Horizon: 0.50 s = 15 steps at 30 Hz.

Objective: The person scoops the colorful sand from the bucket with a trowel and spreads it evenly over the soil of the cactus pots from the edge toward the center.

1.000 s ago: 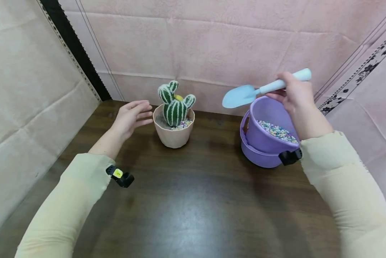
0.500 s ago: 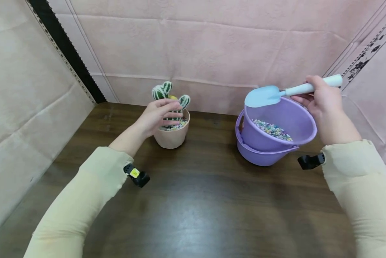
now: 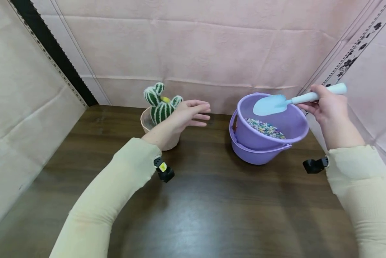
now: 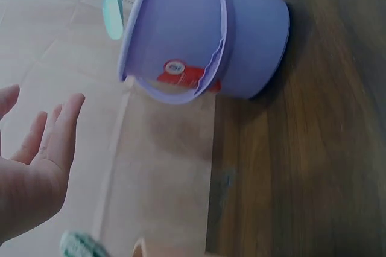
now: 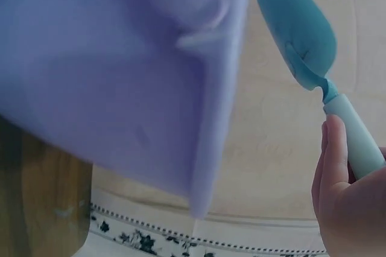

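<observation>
A: What is your right hand [image 3: 328, 105] doing?

B: You are holding the little blue shovel [image 3: 292, 100] by its pale handle, with your fingers curled round it. The blue scoop end is hanging over the purple bucket [image 3: 267, 134], just above the rim. It is not touching the tiny colored pebbles [image 3: 265, 128] lying inside.

A: And your left hand [image 3: 187, 114]?

B: You are holding it flat with the fingers straight and a bit spread. It is gripping nothing. It is hovering just in front of the toy cactus [image 3: 158, 104], with the fingertips pointing toward the bucket.

A: Where is the cactus sitting?

B: It is standing upright in a small pink pot [image 3: 147, 125], near the back of the brown desk [image 3: 212, 208]. Your arm is hiding most of the pot.

A: Where is the bucket?

B: It is sitting on the desk to the right of the pot, a little apart from it.

A: Is there any writing to read?

B: The bucket is wearing a red sticker [image 4: 187, 75] with a white round spot, but the words are too blurry to read. Each wrist is carrying a small black camera, and the left one [image 3: 163, 171] is showing a yellow tag, too small to read.
</observation>
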Tool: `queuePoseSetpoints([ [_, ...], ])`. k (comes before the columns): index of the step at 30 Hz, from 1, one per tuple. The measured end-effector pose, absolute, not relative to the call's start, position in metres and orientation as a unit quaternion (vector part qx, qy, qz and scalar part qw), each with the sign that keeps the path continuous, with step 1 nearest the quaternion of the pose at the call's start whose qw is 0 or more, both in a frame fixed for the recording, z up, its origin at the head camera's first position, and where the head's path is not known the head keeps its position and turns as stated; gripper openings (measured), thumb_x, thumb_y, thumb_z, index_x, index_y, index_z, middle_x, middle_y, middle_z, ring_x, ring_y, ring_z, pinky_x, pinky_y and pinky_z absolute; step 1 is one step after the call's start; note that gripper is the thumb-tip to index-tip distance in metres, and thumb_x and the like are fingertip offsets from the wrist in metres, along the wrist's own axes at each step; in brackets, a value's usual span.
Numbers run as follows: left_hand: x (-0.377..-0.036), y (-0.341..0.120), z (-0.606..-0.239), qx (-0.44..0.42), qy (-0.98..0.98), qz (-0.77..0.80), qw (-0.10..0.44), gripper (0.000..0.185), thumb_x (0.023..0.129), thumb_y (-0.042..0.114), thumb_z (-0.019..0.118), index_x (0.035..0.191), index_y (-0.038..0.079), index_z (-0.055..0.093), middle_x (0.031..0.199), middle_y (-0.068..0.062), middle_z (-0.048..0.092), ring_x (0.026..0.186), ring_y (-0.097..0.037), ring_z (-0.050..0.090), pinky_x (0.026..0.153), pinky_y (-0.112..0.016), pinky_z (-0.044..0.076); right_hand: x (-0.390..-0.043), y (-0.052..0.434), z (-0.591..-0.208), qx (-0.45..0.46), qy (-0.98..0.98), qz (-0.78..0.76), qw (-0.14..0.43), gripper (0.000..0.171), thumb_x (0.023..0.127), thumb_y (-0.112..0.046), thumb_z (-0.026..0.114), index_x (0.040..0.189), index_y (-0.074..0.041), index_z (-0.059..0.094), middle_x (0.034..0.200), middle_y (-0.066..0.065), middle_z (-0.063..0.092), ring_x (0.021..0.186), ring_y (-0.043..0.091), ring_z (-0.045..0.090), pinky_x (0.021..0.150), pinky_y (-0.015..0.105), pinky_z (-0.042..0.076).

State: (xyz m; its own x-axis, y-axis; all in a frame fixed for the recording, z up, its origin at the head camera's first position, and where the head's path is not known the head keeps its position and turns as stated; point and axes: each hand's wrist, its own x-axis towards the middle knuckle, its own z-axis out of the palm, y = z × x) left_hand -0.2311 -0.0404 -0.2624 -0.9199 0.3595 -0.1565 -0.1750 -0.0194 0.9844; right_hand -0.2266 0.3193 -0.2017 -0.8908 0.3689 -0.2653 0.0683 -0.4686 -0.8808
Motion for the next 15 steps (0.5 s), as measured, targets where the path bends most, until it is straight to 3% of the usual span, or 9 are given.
queuePoseSetpoints([
  [7, -0.241, -0.010, -0.275, 0.060, 0.651, 0.728, 0.208, 0.038, 0.095, 0.019, 0.055, 0.130, 0.004, 0.052, 0.128, -0.017, 0.057, 0.107, -0.030, 0.062, 0.087, -0.039, 0.057, -0.225, 0.322, -0.215, -0.213, -0.569, 0.787, 0.106, 0.032, 0.079, -0.005, 0.072, 0.097, -0.008, 0.046, 0.066, 0.004, 0.060, 0.055, 0.018, 0.068, 0.058, 0.031, 0.060],
  [15, -0.253, 0.020, -0.293, 0.024, 0.619, 0.758, 0.205, 0.039, 0.093, 0.018, 0.059, 0.128, 0.003, 0.052, 0.126, -0.019, 0.058, 0.088, -0.021, 0.063, 0.089, -0.042, 0.056, -0.228, 0.329, -0.235, -0.226, -0.628, 0.734, 0.123, 0.032, 0.080, -0.007, 0.071, 0.095, -0.005, 0.043, 0.059, 0.000, 0.061, 0.051, 0.013, 0.067, 0.052, 0.026, 0.059],
])
